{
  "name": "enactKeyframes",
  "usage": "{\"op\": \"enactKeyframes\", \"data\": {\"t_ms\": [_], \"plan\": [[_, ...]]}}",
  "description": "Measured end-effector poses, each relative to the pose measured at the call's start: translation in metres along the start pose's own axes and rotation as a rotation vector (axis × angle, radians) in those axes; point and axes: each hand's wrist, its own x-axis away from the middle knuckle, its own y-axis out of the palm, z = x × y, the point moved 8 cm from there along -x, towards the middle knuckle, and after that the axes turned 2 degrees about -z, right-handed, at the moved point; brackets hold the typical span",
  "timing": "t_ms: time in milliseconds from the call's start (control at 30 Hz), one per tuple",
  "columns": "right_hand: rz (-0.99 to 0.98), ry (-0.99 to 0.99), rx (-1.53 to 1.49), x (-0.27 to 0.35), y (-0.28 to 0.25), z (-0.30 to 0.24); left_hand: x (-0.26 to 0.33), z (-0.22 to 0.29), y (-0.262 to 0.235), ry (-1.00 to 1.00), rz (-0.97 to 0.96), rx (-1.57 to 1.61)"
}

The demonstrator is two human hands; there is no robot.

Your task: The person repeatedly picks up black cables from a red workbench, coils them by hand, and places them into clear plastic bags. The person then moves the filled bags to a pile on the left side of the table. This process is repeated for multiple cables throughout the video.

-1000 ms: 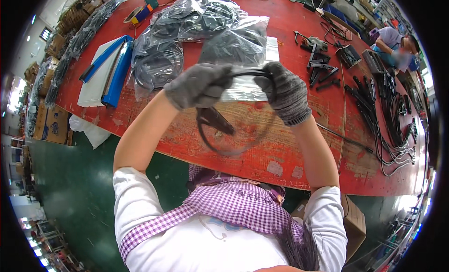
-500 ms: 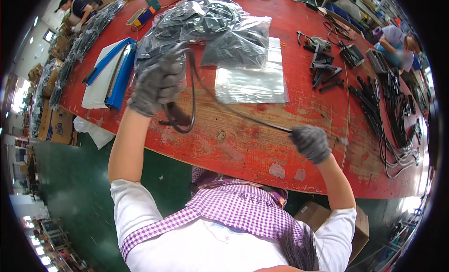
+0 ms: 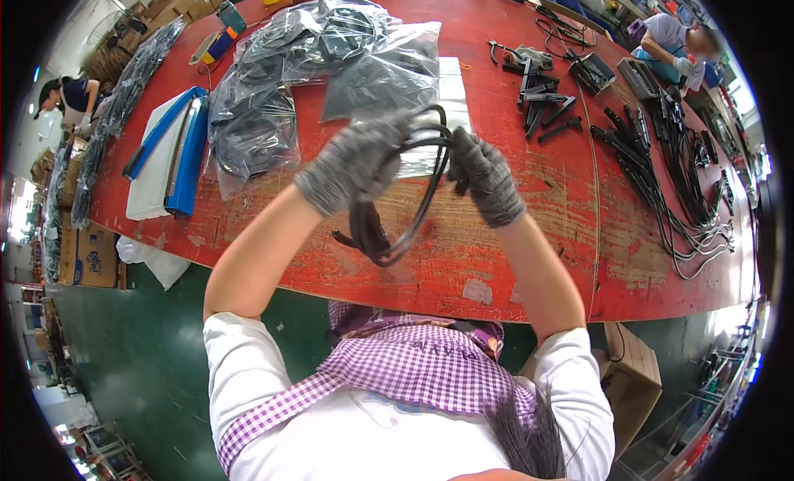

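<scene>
Brown cardboard box (image 3: 91,258) is standing just off the left edge of the bench (image 3: 413,284), whose surface is showing worn red paint and bare wood; next along, a blue-and-white device (image 3: 169,154) with a long blue arm is lying on the bench; beside it, clear bags of coiled black cable (image 3: 256,138) are lying in an overlapping heap, extending toward the far side; left hand (image 3: 356,162), in a grey knit glove and slightly blurred, is hovering over the bench, its fingers curling round and clamping on a black cable (image 3: 428,198); this cable is hanging in loops between the two hands, above the bench, its lower bend pointing toward the near edge; flat clear bags (image 3: 453,92) are lying behind it; right hand (image 3: 488,179), in a matching glove, is gripping the loops near their top, its fingers pinching together on the cable; farther right, black parts (image 3: 542,105) are lying in a loose pile; a co-worker (image 3: 666,43) is leaning by the far right edge; nearer, black cables (image 3: 682,171) are spreading along the bench's right end, grey ends trailing nearward.
</scene>
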Motion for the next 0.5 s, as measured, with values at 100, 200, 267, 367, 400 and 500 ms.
{"op": "enactKeyframes", "data": {"t_ms": [100, 200, 267, 367, 400, 500], "plan": [[0.147, -0.084, -0.542, -0.008, -0.01, 0.084, 0.008, 0.029, 0.065, 0.766, 0.141, -1.122], [0.141, 0.04, -0.962, 0.013, 0.015, 0.068, -0.003, -0.038, 0.099, 0.195, -0.114, -0.747], [0.216, 0.261, -0.763, 0.029, 0.005, 0.105, 0.006, -0.066, 0.122, -0.054, -0.178, -0.95], [0.127, 0.53, -0.094, 0.056, -0.021, 0.167, 0.021, -0.133, 0.159, -0.179, -0.32, -1.016], [0.036, 0.608, 0.357, 0.062, -0.035, 0.179, 0.023, -0.157, 0.168, -0.177, -0.316, -1.003], [0.018, 0.627, 1.029, 0.071, -0.029, 0.152, 0.043, -0.204, 0.176, -0.223, -0.246, -0.976]]}}
